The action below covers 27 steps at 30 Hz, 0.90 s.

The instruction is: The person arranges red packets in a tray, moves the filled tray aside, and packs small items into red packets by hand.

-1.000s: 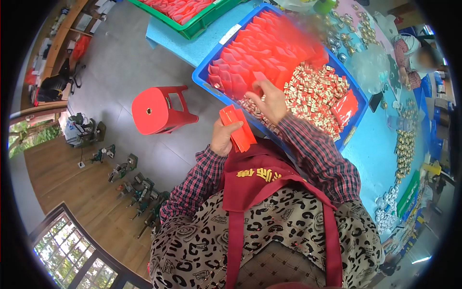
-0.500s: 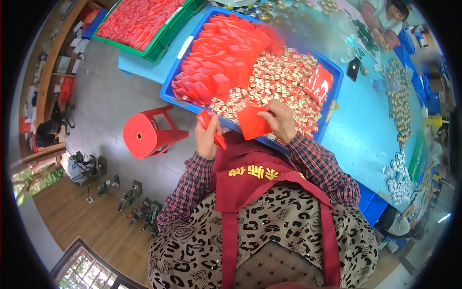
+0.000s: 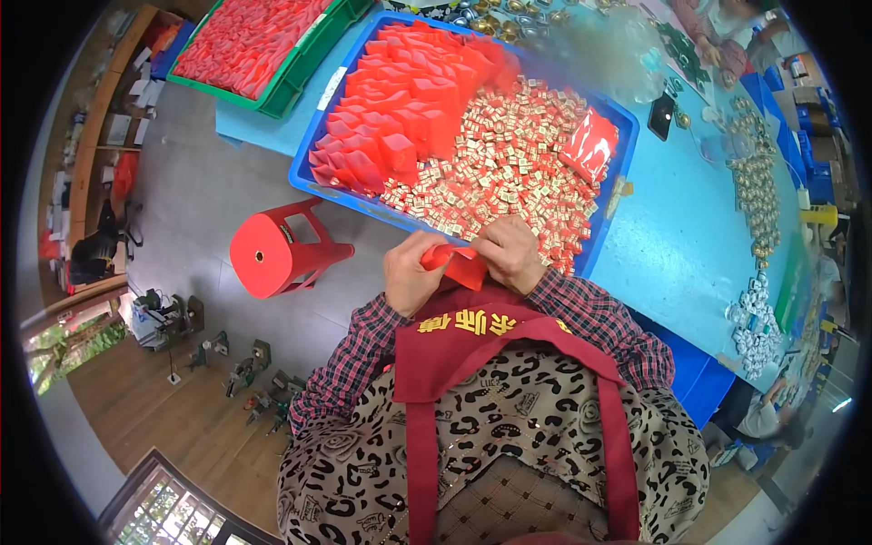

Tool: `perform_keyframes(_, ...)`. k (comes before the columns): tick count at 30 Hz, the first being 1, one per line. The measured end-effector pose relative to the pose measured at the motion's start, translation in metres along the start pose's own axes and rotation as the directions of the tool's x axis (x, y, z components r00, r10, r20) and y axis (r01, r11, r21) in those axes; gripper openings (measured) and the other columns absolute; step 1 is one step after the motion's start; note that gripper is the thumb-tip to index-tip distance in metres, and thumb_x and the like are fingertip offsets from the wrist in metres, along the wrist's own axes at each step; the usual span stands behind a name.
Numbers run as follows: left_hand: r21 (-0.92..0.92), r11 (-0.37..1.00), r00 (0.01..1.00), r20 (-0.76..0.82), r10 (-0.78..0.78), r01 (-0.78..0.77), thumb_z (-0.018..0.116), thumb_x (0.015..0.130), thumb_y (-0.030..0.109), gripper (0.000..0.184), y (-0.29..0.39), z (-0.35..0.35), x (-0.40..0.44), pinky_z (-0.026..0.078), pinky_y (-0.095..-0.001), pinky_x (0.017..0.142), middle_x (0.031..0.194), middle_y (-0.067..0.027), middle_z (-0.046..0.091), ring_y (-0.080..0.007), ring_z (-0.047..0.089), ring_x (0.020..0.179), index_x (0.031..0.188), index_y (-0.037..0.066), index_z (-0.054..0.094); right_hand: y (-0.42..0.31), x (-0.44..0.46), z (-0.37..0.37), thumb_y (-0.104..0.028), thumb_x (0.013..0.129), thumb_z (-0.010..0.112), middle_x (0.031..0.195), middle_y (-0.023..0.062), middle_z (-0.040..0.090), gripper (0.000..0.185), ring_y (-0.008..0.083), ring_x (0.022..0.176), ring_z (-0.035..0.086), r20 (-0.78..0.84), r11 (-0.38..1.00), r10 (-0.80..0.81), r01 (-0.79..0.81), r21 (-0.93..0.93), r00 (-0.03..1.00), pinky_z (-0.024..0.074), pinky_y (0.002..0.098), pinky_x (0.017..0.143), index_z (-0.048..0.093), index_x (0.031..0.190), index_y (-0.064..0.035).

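Both my hands meet in front of the apron, just off the near edge of a blue tray (image 3: 363,211). A red pouch (image 3: 466,272), soft and folded, is stretched between them. My left hand (image 3: 413,274) is closed on its left side, and a red rolled-looking piece (image 3: 437,257) shows at those fingers; whether it is part of the pouch I cannot tell. My right hand (image 3: 510,254) pinches the pouch's right upper edge, with the fingertips partly hidden. In the tray lie many red pouches (image 3: 400,100) in overlapping rows, beside a heap of small red-and-gold blocks (image 3: 509,163).
A shiny red packet (image 3: 590,145) lies on the blocks. The green crate (image 3: 284,73) of red pouches stands at the table's far left. On the blue table (image 3: 677,227) are a phone (image 3: 662,117) and gold pieces (image 3: 757,186). A red stool (image 3: 263,257) stands at left; other people sit at upper right.
My hands have come together. The red pouch, held flat and apart by my right hand, has moved down and left to my left hand and is now folded between both.
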State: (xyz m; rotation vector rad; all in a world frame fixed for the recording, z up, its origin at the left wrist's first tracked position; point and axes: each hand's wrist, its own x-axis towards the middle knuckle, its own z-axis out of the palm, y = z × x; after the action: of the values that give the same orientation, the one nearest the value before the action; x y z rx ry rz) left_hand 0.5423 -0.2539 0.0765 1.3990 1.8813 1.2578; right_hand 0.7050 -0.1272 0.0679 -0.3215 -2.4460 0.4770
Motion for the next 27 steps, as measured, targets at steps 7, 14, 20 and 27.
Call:
perform_keyframes(7,-0.089,0.996,0.998,-0.055,-0.027,0.022,0.075,0.070,0.001,0.023,0.008,-0.003,-0.008,0.047,-0.0267,0.063,0.084,-0.0058,0.067,-0.0182,0.058,0.066,0.091,0.002,0.066,-0.003,0.002,0.001,-0.010,0.079,0.065,0.082,0.0048,0.054,0.010,0.0217,0.070,0.052,0.019,0.985,0.067,-0.069,0.159,0.998,0.0419,0.0326,0.071,0.060,0.088,-0.0086)
perform_keyframes(14,0.027,1.000,0.999,0.034,0.004,-0.005,0.073,0.073,0.003,0.020,0.008,-0.014,-0.005,0.047,-0.0272,0.061,0.082,-0.0049,0.067,-0.0196,0.058,0.063,0.092,0.005,0.068,-0.006,0.007,0.008,-0.005,0.078,0.065,0.082,0.0050,0.058,0.010,0.0216,0.068,0.052,0.011,0.987,0.079,-0.079,0.137,0.997,0.0423,0.0314,0.071,0.062,0.087,-0.0073)
perform_keyframes(20,0.125,0.992,0.974,0.227,-0.025,-0.003,0.071,0.073,0.003,0.021,0.007,-0.025,-0.007,0.047,-0.0277,0.059,0.082,-0.0038,0.067,-0.0221,0.058,0.062,0.093,0.008,0.069,0.003,0.008,0.001,-0.005,0.082,0.062,0.081,0.0053,0.059,0.009,0.0229,0.067,0.053,0.141,0.925,0.047,-0.096,0.367,0.989,0.0435,0.0321,0.070,0.062,0.090,-0.0062)
perform_keyframes(27,0.442,0.892,0.987,0.155,0.033,-0.099,0.070,0.070,0.005,0.026,0.011,-0.050,0.004,0.046,-0.0312,0.059,0.081,-0.0026,0.066,-0.0245,0.059,0.063,0.095,0.011,0.069,0.072,-0.005,0.036,-0.016,0.088,0.062,0.088,0.0071,0.063,0.013,0.0225,0.074,0.058,0.278,0.960,0.180,-0.230,0.160,0.944,0.0478,0.0311,0.069,0.064,0.098,-0.0066)
